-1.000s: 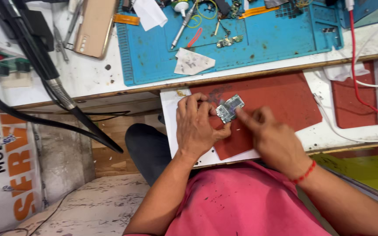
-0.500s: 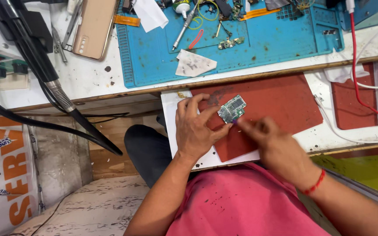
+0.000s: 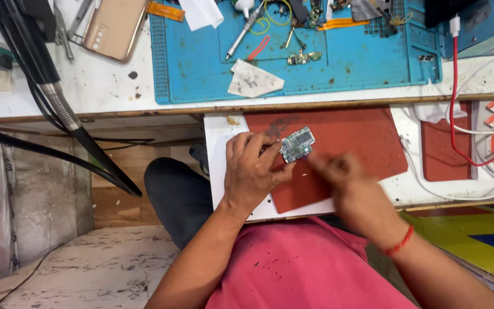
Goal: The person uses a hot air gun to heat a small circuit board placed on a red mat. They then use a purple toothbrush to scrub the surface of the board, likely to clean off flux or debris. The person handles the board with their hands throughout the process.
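My left hand pinches a small green circuit board by its left edge and holds it just above a red mat on a white pull-out shelf. Motion-blurred, my right hand hovers just right of and below the board, apart from it; its fingers are curled, and I cannot tell whether they hold anything. A red thread circles my right wrist.
Above lies a blue work mat with a screwdriver, small parts, tweezers and a white cloth. A phone back shell rests at top left. Black hoses hang left. Red and white cables trail right.
My right hand has pulled back from the board, down and to the right, and is now blurred. The left hand still holds the board, tilted slightly.
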